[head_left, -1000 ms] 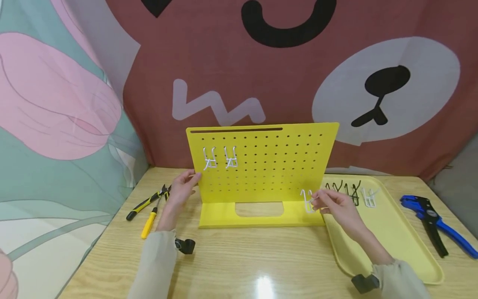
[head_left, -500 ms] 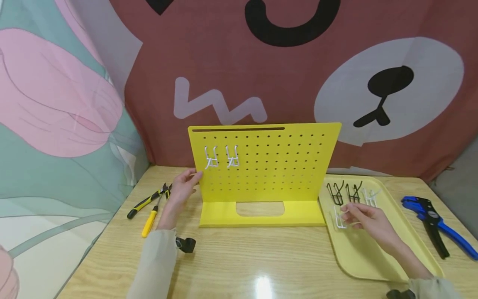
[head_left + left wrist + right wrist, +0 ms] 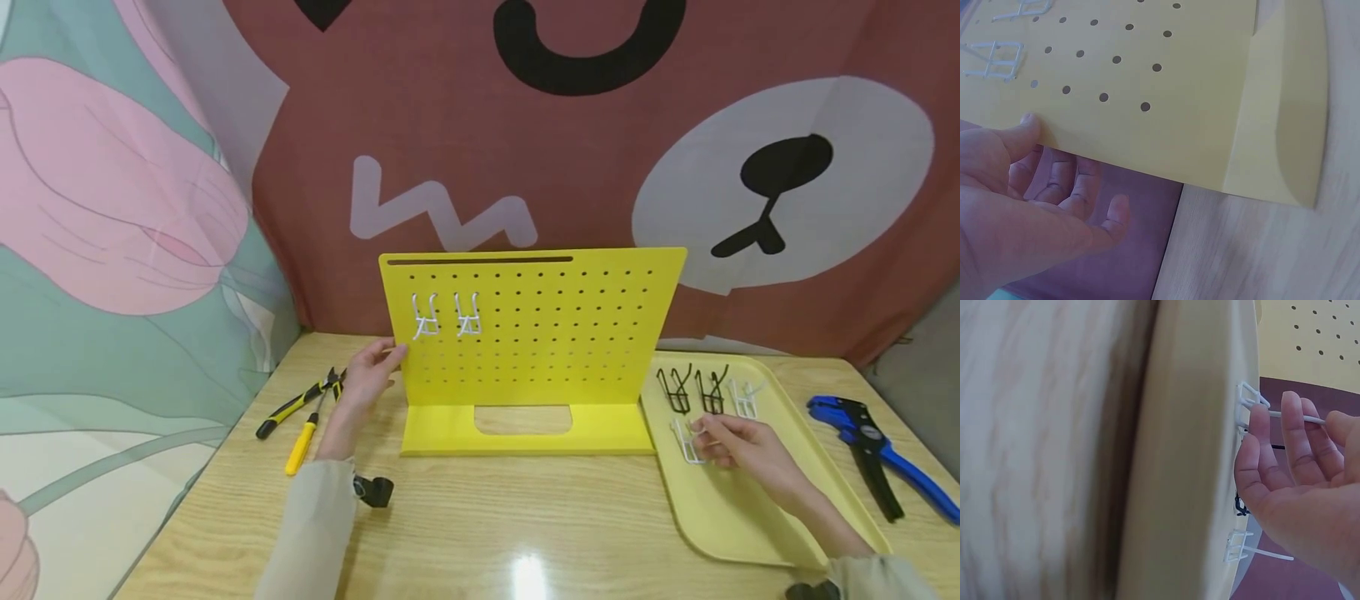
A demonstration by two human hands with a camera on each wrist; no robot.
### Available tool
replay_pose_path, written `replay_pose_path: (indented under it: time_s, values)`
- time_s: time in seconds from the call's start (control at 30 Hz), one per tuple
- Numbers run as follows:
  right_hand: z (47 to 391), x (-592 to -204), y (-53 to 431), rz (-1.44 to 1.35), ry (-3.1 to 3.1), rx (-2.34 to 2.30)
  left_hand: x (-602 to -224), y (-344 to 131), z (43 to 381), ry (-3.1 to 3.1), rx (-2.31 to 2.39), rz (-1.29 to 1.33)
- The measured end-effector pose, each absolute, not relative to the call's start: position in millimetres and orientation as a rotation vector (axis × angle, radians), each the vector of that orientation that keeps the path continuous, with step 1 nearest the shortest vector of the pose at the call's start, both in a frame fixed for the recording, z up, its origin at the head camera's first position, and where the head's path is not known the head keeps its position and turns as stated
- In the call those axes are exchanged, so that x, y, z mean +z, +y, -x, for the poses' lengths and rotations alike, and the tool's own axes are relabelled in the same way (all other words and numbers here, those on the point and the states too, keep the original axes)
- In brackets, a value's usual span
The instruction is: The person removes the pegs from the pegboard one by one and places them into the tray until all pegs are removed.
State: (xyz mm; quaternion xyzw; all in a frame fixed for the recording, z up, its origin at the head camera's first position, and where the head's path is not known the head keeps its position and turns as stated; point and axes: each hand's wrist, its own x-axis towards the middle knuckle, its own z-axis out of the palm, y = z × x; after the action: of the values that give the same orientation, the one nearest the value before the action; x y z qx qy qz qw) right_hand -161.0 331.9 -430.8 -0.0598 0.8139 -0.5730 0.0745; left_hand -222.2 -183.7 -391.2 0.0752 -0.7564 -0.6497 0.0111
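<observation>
White hook (image 3: 686, 447) is sitting by the tray's (image 3: 720, 517) left edge, on the near side of two black hooks (image 3: 678, 393); can't tell if it's touching the tray. Right hand's (image 3: 738, 450) fingers and thumb are pinching its prong. Second white hook (image 3: 745, 400) is lying right of the black pair. Yellow pegboard (image 3: 555, 392) is standing left of the tray, mounted hooks (image 3: 427, 325) hanging near its top-left corner. Left hand (image 3: 366, 377) is gripping its left edge, thumb in front, fingers behind. Risk, my read: thin prong could be rolling in a light pinch, swinging the frame into the black hooks. Versus a second ago: right hand is working over the tray, not the board's lower-right corner; left is staying put.
</observation>
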Motion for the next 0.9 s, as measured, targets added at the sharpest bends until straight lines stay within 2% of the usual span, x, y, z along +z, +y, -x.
replay_pose_path:
  time_s: [0.6, 0.9]
  values:
    - [159, -426, 330, 0.132, 2.470, -1.682, -391, -183, 221, -2.389, -2.015, -0.222]
    - [156, -408, 310, 0.380, 2.604, -1.710, -388, -182, 220, -2.381, -2.016, -0.263]
